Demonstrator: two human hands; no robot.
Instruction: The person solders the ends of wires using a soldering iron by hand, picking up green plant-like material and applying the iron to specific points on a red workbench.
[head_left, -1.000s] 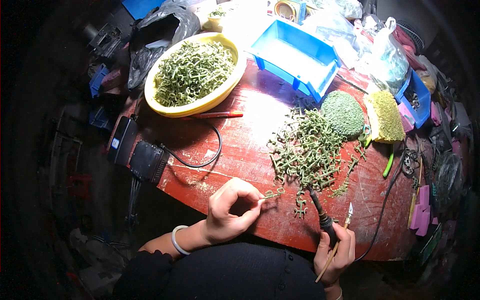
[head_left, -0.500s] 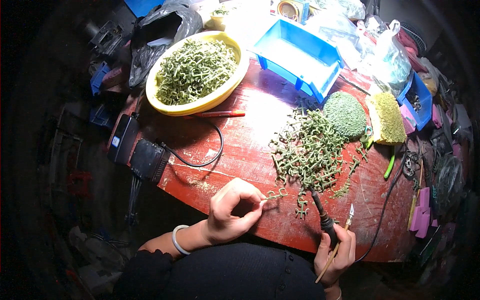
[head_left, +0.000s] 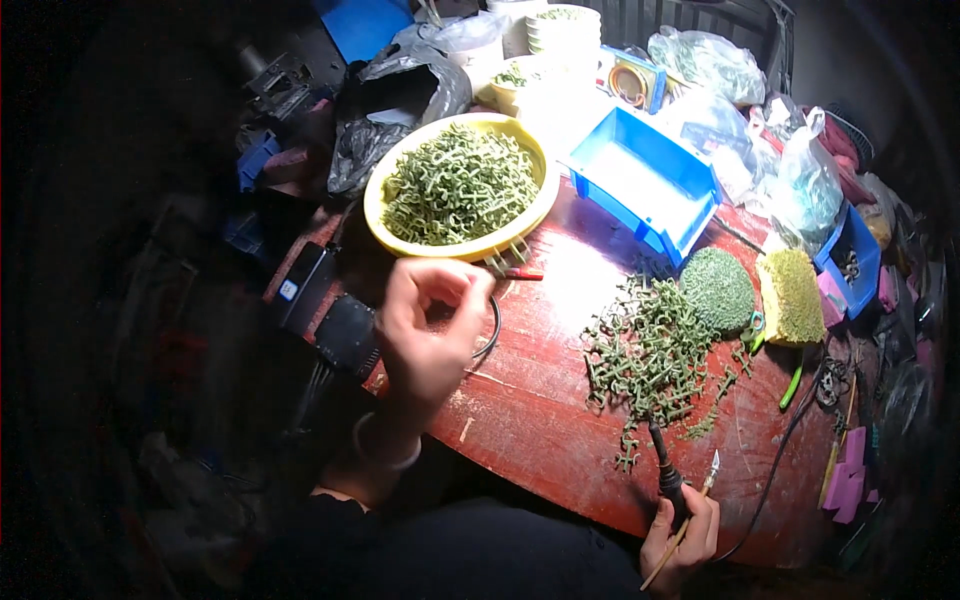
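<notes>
My left hand [head_left: 425, 318] is raised beside the near rim of a yellow bowl [head_left: 548, 200] heaped with small green wax-like pieces [head_left: 462, 190]. Its thumb and fingers pinch a small green branched piece [head_left: 508, 257], slightly blurred, at the bowl's near right edge. At the table's front edge, my right hand [head_left: 690, 532] grips a black soldering-iron-like tool [head_left: 670, 482] with a cord. A slim wooden-handled knife [head_left: 714, 466] with a pointed metal tip lies across the same fingers. The iron's dark tip points at a pile of green pieces [head_left: 648, 350] on the red table.
A blue bin [head_left: 645, 180] stands beyond the pile. Right of the pile are a round green textured pad [head_left: 718, 290] and a yellow sponge-like block [head_left: 790, 297]. A red pen [head_left: 525, 274] and black box-like devices [head_left: 345, 330] lie left. Plastic bags [head_left: 805, 185] crowd the back right.
My left hand has lifted away from the table's front edge toward the yellow bowl, carrying the green piece. My right hand keeps both tools; the whole view has shifted.
</notes>
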